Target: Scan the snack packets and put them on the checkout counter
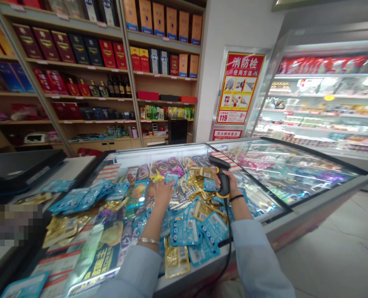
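My right hand (232,185) is wrapped round the grip of a black and yellow barcode scanner (223,179), its head tilted towards the left. From the grip a black cable runs down past my right sleeve. To the left, my left hand (162,193) has its fingertips on a small blue packet (171,178); the thumb is partly hidden. Beneath and between both hands lies a loose heap of gold packets (199,179) and blue packets (185,232) on the freezer's glass top (118,252). A gold packet (177,260) lies near the front edge.
More blue packets (84,198) and gold packets (64,227) lie to the left. A black device (19,169) stands on the left counter. Behind are shelves (106,70) of boxes and bottles, a red wall sign (240,89) and a lit refrigerated display (323,105).
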